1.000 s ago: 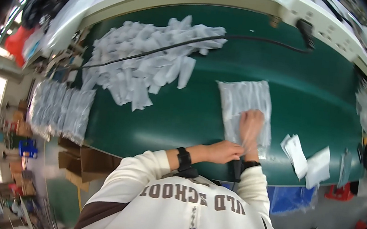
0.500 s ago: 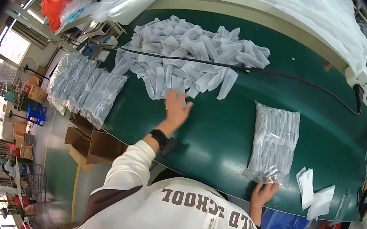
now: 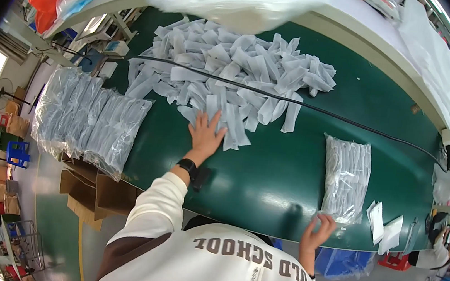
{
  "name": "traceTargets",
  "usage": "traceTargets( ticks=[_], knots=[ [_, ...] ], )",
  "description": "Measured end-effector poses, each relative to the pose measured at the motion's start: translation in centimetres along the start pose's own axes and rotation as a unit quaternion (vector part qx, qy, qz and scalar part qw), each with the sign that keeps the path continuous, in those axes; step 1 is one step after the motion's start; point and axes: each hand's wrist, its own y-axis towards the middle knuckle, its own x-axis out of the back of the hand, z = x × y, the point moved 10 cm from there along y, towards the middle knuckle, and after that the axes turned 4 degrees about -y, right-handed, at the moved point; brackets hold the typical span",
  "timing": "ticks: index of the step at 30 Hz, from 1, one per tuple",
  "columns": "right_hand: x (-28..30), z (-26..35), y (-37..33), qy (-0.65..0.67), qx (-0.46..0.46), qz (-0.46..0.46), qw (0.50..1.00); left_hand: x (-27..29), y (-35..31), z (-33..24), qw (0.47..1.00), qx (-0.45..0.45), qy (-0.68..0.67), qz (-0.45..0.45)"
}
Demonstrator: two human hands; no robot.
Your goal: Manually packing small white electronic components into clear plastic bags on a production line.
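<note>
A heap of thin, pale grey-white folded pieces (image 3: 235, 57) covers the far left of the green table (image 3: 266, 173). My left hand (image 3: 204, 136) lies open at the heap's near edge, fingers spread, with the fingertips on the nearest pieces. A clear bag packed with rows of such pieces (image 3: 346, 180) lies flat on the right of the table. My right hand (image 3: 319, 232) is just off that bag's near end, fingers loosely bent and apart, with nothing seen in them.
Several filled clear bags (image 3: 90, 118) lie at the table's left edge, above open cardboard boxes (image 3: 98, 189). A black cable (image 3: 319, 108) stretches across the heap. White papers (image 3: 391, 235) rest at the near right. A shelf edge (image 3: 356, 36) borders the far side.
My left hand has flattened onto the heap's near edge, and a few pieces there have shifted toward me. My right hand has let go of the bag's near end. The view has turned slightly.
</note>
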Motion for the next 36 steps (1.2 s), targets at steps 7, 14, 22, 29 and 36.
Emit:
traceTargets(
  ticks=[7,14,22,29,36],
  knots=[
    [-11.3,17.4,3.3,0.158,0.165,0.104,0.968,0.0,-8.1,-5.9,0.994,-0.067,-0.061,0.067],
    [-16.4,22.6,1.7,0.173,0.221,0.183,0.942,4.8,-5.8,-0.8,0.968,-0.127,-0.216,0.019],
    [-21.4,25.5,0.0,0.035,0.243,0.214,0.945,-0.9,-3.1,4.4,0.895,-0.01,-0.426,0.13],
    [-22.5,26.7,-2.7,0.019,0.27,0.249,0.93,-0.8,-8.0,10.0,0.786,0.215,-0.556,0.161],
    [-23.0,25.1,-3.7,0.042,0.278,0.262,0.923,11.3,-12.6,-3.1,0.902,-0.408,-0.134,-0.046]
  ],
)
